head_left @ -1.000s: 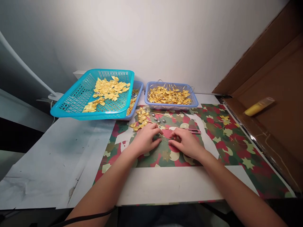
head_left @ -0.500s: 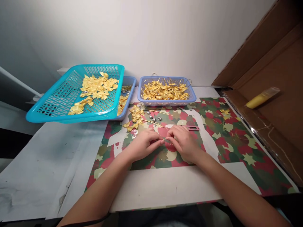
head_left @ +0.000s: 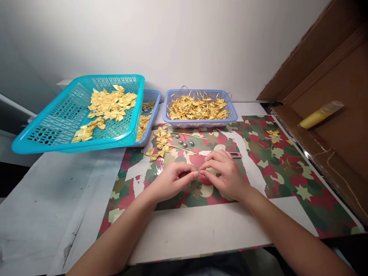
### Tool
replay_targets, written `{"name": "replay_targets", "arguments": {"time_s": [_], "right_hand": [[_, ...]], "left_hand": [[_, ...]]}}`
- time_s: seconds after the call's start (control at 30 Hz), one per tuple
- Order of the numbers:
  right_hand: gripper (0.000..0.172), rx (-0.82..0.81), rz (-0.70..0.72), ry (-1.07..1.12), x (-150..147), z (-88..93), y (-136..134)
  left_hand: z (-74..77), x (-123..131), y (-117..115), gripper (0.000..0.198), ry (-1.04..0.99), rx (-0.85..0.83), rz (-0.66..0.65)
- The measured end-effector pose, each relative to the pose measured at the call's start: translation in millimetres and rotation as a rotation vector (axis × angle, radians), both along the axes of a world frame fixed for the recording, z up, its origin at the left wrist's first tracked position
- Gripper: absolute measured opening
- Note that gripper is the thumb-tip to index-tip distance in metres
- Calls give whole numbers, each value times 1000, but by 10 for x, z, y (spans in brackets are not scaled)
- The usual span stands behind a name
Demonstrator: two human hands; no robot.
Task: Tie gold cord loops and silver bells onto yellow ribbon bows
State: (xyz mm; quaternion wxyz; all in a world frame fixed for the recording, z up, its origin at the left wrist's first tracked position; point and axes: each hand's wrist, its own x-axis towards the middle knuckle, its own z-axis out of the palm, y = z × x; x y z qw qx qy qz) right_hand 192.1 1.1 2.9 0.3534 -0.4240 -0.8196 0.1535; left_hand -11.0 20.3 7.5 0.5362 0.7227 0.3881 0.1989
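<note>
Over the patterned sheet (head_left: 198, 191), my left hand (head_left: 174, 179) and my right hand (head_left: 227, 174) meet with thumbs and fingertips pinched. A thin gold cord (head_left: 198, 171) shows as a short bit between them; the rest is hidden by the fingers. Just beyond my left hand lie several yellow ribbon bows (head_left: 162, 142), with gold cords (head_left: 184, 148) stretching right from them. Several small silver bells (head_left: 184, 144) sit loose beside the cords. A pink slotted plastic tool (head_left: 236, 155) lies flat behind my right hand, partly covered by it.
A turquoise basket (head_left: 31, 143) holding bows rests partly over a blue basket (head_left: 155, 115) at left. Another blue basket (head_left: 198, 124), full of corded bows, stands at the back. Right, a cardboard wall (head_left: 324, 84) bears a yellow tube (head_left: 319, 115); a single bow (head_left: 273, 133) lies nearby.
The camera view has shifted slightly, so the baskets appear further left. My hands stay together, with small changes in the right fingers' bend; less of the cord shows between them.
</note>
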Motion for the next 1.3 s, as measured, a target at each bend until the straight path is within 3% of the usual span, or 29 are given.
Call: {"name": "replay_targets", "arguments": {"time_s": [0.1,0.27,0.37,0.7,0.87,1.03,1.17,1.3], "right_hand": [[12,-18,-3,-7,-3,4,-3],[12,-7,-16,-61,-2,-3,-16],[13,19,7,-105,-6,-8,-21],[12,88,15,-218,-17,-12,-9],[16,74,17,-221,-18,-32,-5],[17,-49,21,-88,-36,-35,-7],[8,-294,52,156,-24,20,-15],[7,-532,98,207,-29,48,-26]], "left_hand": [[-4,13,3,35,-100,-117,52],[-74,98,22,28,-416,-485,403],[-108,137,26,32,-490,-568,469],[-57,114,-32,23,-70,-112,319],[-77,92,-48,21,12,37,205],[-72,96,-62,24,-7,3,162],[-55,126,-64,26,-146,-99,211],[-38,140,-56,23,-271,-156,244]]}}
